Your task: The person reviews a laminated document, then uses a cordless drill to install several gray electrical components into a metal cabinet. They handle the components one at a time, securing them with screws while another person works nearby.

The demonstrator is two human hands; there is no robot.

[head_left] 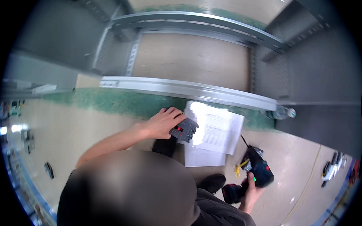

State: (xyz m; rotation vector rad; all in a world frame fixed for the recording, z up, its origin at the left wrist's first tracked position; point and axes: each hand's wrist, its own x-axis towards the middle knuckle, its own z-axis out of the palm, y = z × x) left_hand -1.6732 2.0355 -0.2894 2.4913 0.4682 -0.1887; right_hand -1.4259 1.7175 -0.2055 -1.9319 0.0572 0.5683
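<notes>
My left hand (162, 125) is closed around a dark grey moulded-case circuit breaker (183, 131) with a small red spot on its face. The breaker is over the left edge of some printed paper sheets (217, 129) on the floor. Lower right, my right hand (251, 195) grips the handle of a black cordless drill (263, 174), which shows a small green light near my fingers. The drill's front points up and left, and its battery block hangs toward my shoe (212, 183). A yellow looped piece (237, 171) shows beside the drill; whether it is attached, I cannot tell.
Beyond the sheets stands a large grey metal cabinet frame (188, 88) with side panels and crossbars. A clear plastic bottle (282, 112) lies by its right corner. Small dark parts (330, 167) lie far right; another dark piece (49, 170) is on the floor at left.
</notes>
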